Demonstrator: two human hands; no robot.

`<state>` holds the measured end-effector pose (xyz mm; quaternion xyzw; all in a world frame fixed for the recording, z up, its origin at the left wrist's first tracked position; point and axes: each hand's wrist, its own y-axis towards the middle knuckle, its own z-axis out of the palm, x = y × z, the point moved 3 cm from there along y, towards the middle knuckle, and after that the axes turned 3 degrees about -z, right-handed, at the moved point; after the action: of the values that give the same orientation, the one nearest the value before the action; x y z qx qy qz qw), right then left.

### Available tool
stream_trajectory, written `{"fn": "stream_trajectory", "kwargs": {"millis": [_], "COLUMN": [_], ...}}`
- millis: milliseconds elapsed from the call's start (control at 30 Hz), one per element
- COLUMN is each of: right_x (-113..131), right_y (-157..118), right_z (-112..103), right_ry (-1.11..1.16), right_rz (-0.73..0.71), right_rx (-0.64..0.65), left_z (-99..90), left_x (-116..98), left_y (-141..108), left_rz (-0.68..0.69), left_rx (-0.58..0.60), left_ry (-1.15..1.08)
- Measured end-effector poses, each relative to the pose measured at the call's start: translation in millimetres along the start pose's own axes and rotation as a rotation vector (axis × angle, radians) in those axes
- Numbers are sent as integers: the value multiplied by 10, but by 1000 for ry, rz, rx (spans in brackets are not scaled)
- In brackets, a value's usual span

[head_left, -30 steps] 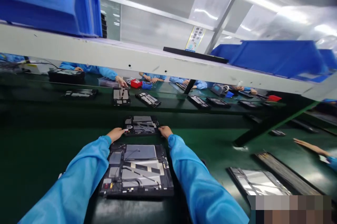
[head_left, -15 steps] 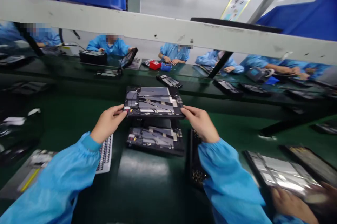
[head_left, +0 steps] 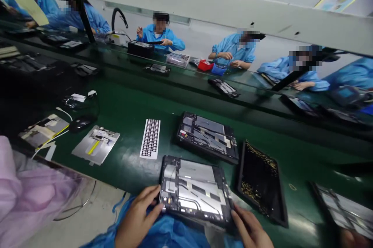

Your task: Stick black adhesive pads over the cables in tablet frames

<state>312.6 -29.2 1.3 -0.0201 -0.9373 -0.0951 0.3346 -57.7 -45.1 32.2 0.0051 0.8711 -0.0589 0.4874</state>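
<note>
An opened tablet-like device with silver plates and dark cables showing lies at the front edge of the green table. My left hand grips its left edge between thumb and fingers. At its lower right corner, my right hand holds the other side. Just behind it rests a stack of similar devices. To the right is a black tray with small brass-coloured screws along its sides. A white sheet of black labels lies to the left of the stack.
Metal plates with yellow strips and a black mouse are at the left. Another device lies far right beside a person's hand. Beyond a raised shelf bar, several people in blue work. Pink clothing shows at lower left.
The held device has come down and toward me, away from above the stack, with both hands still on it. The view has swung left, showing more of the table's left side.
</note>
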Motion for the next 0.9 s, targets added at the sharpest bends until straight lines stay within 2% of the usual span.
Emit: {"fn": "stream_trajectory", "kwargs": {"millis": [33,100,167,200,267,300,367,433,500,600,700,800,833,900], "right_x": [101,463,978,1260,1790,2005,2297,2416,2427,2399,2419,2446,2440,2380], "right_y": [81,268,462,556,728,807,955,1067,1128,1142,1151,1229,1264,1325], "right_z": [29,109,287,424,787,987,1363,1661,1848,1977,2020,1863,1723,1294], "right_ry": [-47,-92,-41,22,111,91,-56,-207,-285,-308,-321,-262,-171,88], "right_rz": [-34,-130,-264,-352,-537,-614,-719,-744,-721,-677,-655,-684,-697,-697], "right_rx": [-23,-36,29,87,268,341,397,437,464,472,489,546,555,504], "left_z": [-48,-225,-458,-544,-639,-655,-647,-616,-594,-592,-600,-597,-598,-611], "left_x": [16,66,160,217,349,415,524,584,604,594,580,594,604,616], "left_y": [138,465,807,966,1229,1322,1429,1453,1441,1431,1452,1499,1518,1549], "left_rz": [32,123,204,250,307,315,305,294,288,284,287,291,295,320], "left_rx": [21,-9,-159,-181,-153,-128,-98,-85,-74,-60,-47,-33,-32,-38], "left_ry": [12,91,221,294,406,434,448,448,452,452,440,407,397,382]}}
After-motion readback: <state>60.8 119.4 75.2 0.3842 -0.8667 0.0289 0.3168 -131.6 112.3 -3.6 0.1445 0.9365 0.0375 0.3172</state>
